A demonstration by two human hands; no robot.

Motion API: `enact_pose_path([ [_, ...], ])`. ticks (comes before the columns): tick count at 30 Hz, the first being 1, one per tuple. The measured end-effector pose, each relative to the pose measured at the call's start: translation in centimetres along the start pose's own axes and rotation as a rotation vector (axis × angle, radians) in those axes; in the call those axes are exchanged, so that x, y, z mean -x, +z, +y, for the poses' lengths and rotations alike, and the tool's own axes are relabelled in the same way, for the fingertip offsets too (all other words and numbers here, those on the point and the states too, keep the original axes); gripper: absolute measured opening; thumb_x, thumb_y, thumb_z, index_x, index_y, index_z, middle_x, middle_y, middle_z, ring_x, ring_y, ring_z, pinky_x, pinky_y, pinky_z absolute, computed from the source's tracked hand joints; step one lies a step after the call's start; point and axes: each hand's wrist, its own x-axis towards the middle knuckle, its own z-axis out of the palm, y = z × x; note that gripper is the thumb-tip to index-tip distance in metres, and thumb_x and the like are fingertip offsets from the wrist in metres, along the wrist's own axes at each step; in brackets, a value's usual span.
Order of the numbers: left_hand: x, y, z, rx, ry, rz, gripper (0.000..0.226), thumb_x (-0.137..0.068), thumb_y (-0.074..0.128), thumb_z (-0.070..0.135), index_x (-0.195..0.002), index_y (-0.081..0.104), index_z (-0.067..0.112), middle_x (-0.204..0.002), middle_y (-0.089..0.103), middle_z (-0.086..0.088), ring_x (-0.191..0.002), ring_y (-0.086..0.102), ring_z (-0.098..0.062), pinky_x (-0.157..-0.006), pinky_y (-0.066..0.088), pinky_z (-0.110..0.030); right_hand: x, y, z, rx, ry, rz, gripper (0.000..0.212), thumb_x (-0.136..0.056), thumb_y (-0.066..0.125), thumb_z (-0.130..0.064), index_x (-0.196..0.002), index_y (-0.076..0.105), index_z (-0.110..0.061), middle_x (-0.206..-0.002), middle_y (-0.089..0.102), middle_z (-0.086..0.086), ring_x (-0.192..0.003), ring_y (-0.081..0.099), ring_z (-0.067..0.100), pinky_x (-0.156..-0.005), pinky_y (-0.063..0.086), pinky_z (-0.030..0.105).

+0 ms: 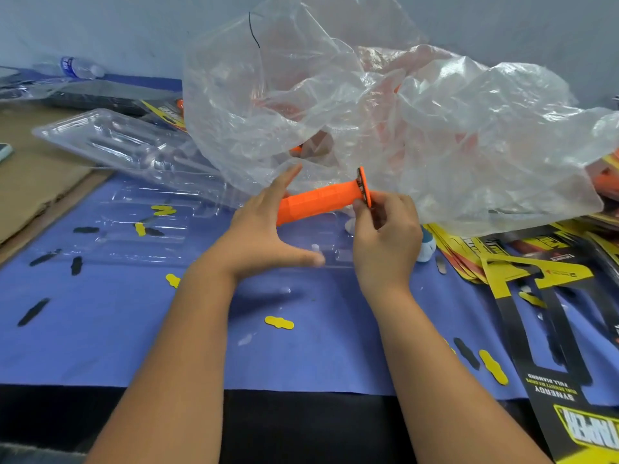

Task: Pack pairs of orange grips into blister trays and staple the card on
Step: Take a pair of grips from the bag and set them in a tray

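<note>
Orange grip [320, 202] held above blister tray [160, 229], mid-tabletop: flange pinched by right hand [385, 242]; left hand [264, 232] spread at other end. Risk: pinch slips, grip is dropped outside cavity.

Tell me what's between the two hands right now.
An orange grip spans from left hand to right hand, which pinches its flange, in the head view.

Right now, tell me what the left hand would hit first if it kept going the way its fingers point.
Probably the clear bag: the left hand's straight fingers point up and away at its lower edge, just beyond the grip. Depth is unclear.
</note>
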Motion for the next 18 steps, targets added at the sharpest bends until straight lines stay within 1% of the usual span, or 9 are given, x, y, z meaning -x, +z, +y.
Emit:
enact_pose_path([
  [2,0.2,-0.5,-0.3,-0.247,-0.019,-0.092,0.137,-0.040,0.080,0.065,-0.140,-0.014,0.062,-0.148,0.032,0.010,-0.134,0.030,-0.016,-0.110,0.018,-0.032,-0.2,0.0,0.1,-0.022,0.054,0.023,0.007,-0.088,0.067,-0.008,-0.094,0.070,-0.006,-0.088,0.057,0.000,-0.074,0.050,0.007,-0.069,0.037,0.007],
  [4,0.1,-0.6,-0.6,-0.342,-0.028,-0.063,0.142,-0.043,0.085,0.061,-0.141,-0.017,0.059,-0.141,0.036,0.005,-0.131,0.029,-0.019,-0.109,0.016,-0.034,-0.4,0.0,0.2,-0.036,0.083,0.039,0.006,-0.089,0.068,-0.012,-0.092,0.069,-0.008,-0.089,0.061,0.004,-0.076,0.055,0.012,-0.071,0.041,0.013],
  [6,0.0,-0.5,-0.8,-0.366,-0.030,0.040,0.137,-0.045,0.083,0.060,-0.142,-0.014,0.060,-0.134,0.041,0.006,-0.129,0.029,-0.016,-0.109,0.016,-0.038,-0.5,0.0,0.3,-0.040,0.091,0.047,0.004,-0.089,0.068,-0.015,-0.088,0.068,-0.011,-0.088,0.064,0.006,-0.078,0.060,0.019,-0.072,0.046,0.024],
  [7,0.0,-0.4,-0.8,-0.370,-0.034,0.086,0.134,-0.046,0.082,0.061,-0.141,-0.013,0.061,-0.133,0.042,0.007,-0.130,0.029,-0.016,-0.111,0.017,-0.043,-0.5,0.0,0.3,-0.038,0.084,0.050,0.004,-0.088,0.069,-0.016,-0.086,0.068,-0.013,-0.086,0.064,0.006,-0.077,0.061,0.019,-0.072,0.046,0.025],
  [10,-0.1,0.1,-0.9,-0.299,-0.039,0.158,0.129,-0.052,0.083,0.056,-0.142,-0.008,0.061,-0.139,0.040,0.010,-0.136,0.029,-0.014,-0.114,0.012,-0.058,-0.2,0.0,0.1,-0.008,0.024,0.055,0.006,-0.085,0.071,-0.017,-0.082,0.066,-0.015,-0.080,0.059,0.000,-0.070,0.055,0.014,-0.066,0.039,0.015],
  [12,0.0,0.4,-0.9,-0.211,-0.030,0.175,0.127,-0.052,0.084,0.054,-0.144,-0.004,0.059,-0.147,0.032,0.010,-0.141,0.024,-0.010,-0.117,0.001,-0.057,0.1,0.2,0.0,0.022,-0.001,0.040,0.007,-0.083,0.071,-0.017,-0.080,0.067,-0.013,-0.077,0.056,-0.003,-0.067,0.051,0.011,-0.065,0.036,0.010],
  [14,0.1,0.5,-1.0,-0.138,-0.032,0.179,0.125,-0.048,0.081,0.062,-0.146,0.003,0.056,-0.149,0.030,0.014,-0.141,0.024,-0.007,-0.118,-0.004,-0.053,0.3,0.4,0.0,0.037,-0.009,0.017,0.007,-0.082,0.072,-0.015,-0.079,0.067,-0.011,-0.075,0.056,-0.004,-0.065,0.049,0.009,-0.064,0.035,0.007],
  [16,0.2,0.5,-0.9,-0.119,-0.042,0.185,0.118,-0.044,0.068,0.075,-0.145,0.009,0.056,-0.149,0.031,0.019,-0.139,0.025,-0.004,-0.119,-0.003,-0.051,0.5,0.5,-0.1,0.042,-0.021,-0.003,0.007,-0.081,0.073,-0.013,-0.078,0.068,-0.010,-0.074,0.056,-0.003,-0.063,0.047,0.007,-0.063,0.035,0.005],
  [18,0.2,0.6,-0.9,-0.113,-0.047,0.212,0.105,-0.049,0.061,0.079,-0.142,0.019,0.056,-0.146,0.036,0.022,-0.137,0.028,-0.001,-0.119,0.000,-0.049,0.6,0.6,-0.2,0.050,-0.034,-0.018,0.008,-0.080,0.074,-0.013,-0.076,0.067,-0.010,-0.072,0.055,-0.004,-0.059,0.044,0.006,-0.063,0.034,0.003],
])
